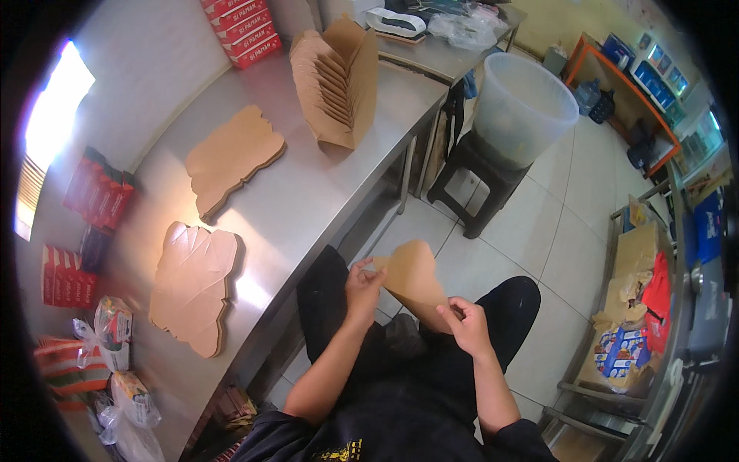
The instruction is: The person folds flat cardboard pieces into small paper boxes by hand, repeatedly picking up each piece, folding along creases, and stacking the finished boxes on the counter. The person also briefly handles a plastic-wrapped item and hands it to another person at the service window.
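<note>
Tiled floor (pixel 531 219) below; brown cardboard (pixel 413 279) spans left fingers (pixel 362 274) to right fingers (pixel 462 309).

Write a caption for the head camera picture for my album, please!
Left hand and right hand hold a brown cardboard piece beside a shiny metal table.

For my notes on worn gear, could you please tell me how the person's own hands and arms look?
The left hand and right hand are without gloves. Both forearms are uncovered, with no watch or bracelet visible. Dark sleeves reach about the elbows; yellow print marks the dark shirt.
</note>
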`<state>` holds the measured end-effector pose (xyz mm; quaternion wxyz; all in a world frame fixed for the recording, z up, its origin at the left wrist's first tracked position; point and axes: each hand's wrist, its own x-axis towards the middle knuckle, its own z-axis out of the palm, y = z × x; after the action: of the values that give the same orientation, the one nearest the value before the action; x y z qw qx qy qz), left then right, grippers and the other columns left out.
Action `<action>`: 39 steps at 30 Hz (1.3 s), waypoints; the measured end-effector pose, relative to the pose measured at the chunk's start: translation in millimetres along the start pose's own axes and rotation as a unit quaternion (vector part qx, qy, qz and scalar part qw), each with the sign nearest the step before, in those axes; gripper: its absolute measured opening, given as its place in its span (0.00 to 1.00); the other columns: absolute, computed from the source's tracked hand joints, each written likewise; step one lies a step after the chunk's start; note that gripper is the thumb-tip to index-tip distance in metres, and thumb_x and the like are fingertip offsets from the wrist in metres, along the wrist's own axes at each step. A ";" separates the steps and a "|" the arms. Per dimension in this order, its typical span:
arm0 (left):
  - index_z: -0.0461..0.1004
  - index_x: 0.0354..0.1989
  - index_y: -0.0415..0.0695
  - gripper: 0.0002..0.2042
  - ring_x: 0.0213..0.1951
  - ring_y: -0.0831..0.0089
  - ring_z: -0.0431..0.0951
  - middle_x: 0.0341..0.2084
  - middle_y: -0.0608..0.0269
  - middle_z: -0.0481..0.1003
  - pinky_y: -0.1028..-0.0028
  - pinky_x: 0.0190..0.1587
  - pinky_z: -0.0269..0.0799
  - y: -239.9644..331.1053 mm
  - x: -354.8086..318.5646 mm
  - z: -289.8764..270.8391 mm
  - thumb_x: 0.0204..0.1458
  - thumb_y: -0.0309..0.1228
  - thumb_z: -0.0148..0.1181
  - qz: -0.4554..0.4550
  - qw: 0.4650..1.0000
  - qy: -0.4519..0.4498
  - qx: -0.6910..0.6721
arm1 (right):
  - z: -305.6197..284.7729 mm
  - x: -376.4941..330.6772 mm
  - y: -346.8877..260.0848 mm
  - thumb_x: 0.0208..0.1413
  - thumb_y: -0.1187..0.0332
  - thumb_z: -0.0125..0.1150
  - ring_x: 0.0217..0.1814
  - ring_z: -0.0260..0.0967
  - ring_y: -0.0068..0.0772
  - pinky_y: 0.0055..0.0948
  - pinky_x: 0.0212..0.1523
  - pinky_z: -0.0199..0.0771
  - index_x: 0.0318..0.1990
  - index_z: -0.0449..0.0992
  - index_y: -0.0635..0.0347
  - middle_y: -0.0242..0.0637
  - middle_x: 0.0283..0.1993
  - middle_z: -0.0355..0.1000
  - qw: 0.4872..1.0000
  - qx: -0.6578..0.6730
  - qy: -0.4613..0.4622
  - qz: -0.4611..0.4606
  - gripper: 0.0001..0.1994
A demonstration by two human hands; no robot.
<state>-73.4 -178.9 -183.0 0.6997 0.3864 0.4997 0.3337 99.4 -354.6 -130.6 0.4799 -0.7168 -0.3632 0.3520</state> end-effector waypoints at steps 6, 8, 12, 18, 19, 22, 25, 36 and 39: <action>0.78 0.57 0.47 0.21 0.49 0.62 0.78 0.46 0.56 0.78 0.65 0.48 0.74 41.2 -47.2 26.5 0.53 0.29 0.73 0.380 0.848 -0.186 0.320 | -11.2 12.7 -26.1 0.63 0.71 0.67 0.39 0.78 0.32 0.30 0.43 0.78 0.44 0.81 0.70 0.43 0.41 0.79 0.993 -0.050 -0.041 -0.097 0.09; 0.83 0.49 0.43 0.16 0.45 0.60 0.80 0.42 0.54 0.80 0.63 0.49 0.76 39.5 -51.3 30.0 0.53 0.31 0.74 0.359 0.834 -0.260 0.328 | -7.8 17.0 -25.5 0.60 0.73 0.70 0.39 0.78 0.29 0.28 0.43 0.77 0.42 0.81 0.70 0.42 0.40 0.79 0.992 -0.035 -0.049 -0.115 0.08; 0.85 0.44 0.40 0.11 0.34 0.66 0.81 0.35 0.56 0.82 0.68 0.41 0.77 36.4 -43.7 28.4 0.53 0.29 0.75 0.280 0.876 -0.233 0.317 | 1.8 23.0 -27.8 0.52 0.74 0.76 0.43 0.78 0.35 0.31 0.46 0.76 0.40 0.80 0.66 0.43 0.41 0.76 0.996 -0.041 0.067 -0.046 0.11; 0.82 0.41 0.34 0.08 0.34 0.80 0.81 0.31 0.59 0.84 0.79 0.39 0.76 23.9 -43.9 38.0 0.57 0.25 0.72 0.137 0.975 -0.092 0.149 | 40.0 14.3 -35.5 0.43 0.67 0.81 0.53 0.72 0.48 0.46 0.56 0.71 0.47 0.80 0.56 0.39 0.50 0.74 0.920 -0.262 0.183 -0.225 0.22; 0.82 0.42 0.33 0.09 0.34 0.81 0.81 0.31 0.60 0.84 0.79 0.39 0.76 20.4 -43.9 41.0 0.57 0.25 0.72 0.140 0.981 -0.089 0.104 | 48.4 12.9 -37.0 0.43 0.67 0.81 0.53 0.72 0.48 0.45 0.56 0.71 0.47 0.80 0.57 0.40 0.50 0.74 0.923 -0.258 0.153 -0.240 0.22; 0.80 0.43 0.33 0.08 0.35 0.81 0.82 0.32 0.59 0.84 0.81 0.40 0.76 23.1 -46.3 42.3 0.58 0.24 0.71 0.116 0.986 -0.100 0.060 | 55.3 11.6 -34.7 0.49 0.69 0.77 0.54 0.75 0.49 0.43 0.55 0.74 0.47 0.81 0.59 0.40 0.51 0.78 0.934 -0.230 0.160 -0.221 0.18; 0.79 0.45 0.35 0.10 0.39 0.78 0.82 0.38 0.55 0.84 0.77 0.42 0.77 30.3 -52.9 44.6 0.58 0.24 0.70 0.077 0.987 -0.119 0.074 | 53.4 13.6 -27.8 0.54 0.72 0.73 0.50 0.78 0.49 0.42 0.51 0.77 0.47 0.82 0.61 0.42 0.47 0.81 0.937 -0.215 0.165 -0.221 0.13; 0.71 0.61 0.40 0.23 0.61 0.63 0.74 0.57 0.50 0.76 0.63 0.57 0.73 22.9 -36.6 29.1 0.61 0.34 0.68 0.141 0.971 -0.013 0.192 | 38.2 34.6 -11.7 0.64 0.76 0.64 0.42 0.81 0.26 0.28 0.46 0.82 0.49 0.80 0.70 0.42 0.39 0.82 0.970 0.004 0.229 -0.084 0.09; 0.69 0.66 0.40 0.24 0.57 0.66 0.77 0.56 0.55 0.76 0.64 0.57 0.75 22.5 -35.2 23.1 0.65 0.34 0.65 -0.081 0.984 -0.154 -0.042 | 37.9 37.4 -17.6 0.64 0.77 0.64 0.42 0.80 0.28 0.28 0.46 0.82 0.50 0.78 0.68 0.42 0.40 0.81 0.978 0.028 0.191 -0.085 0.09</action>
<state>-62.9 -202.9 -143.1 0.8087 0.3613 0.4015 0.2331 82.1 -301.3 -130.9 0.5882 -0.7239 -0.3144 0.1767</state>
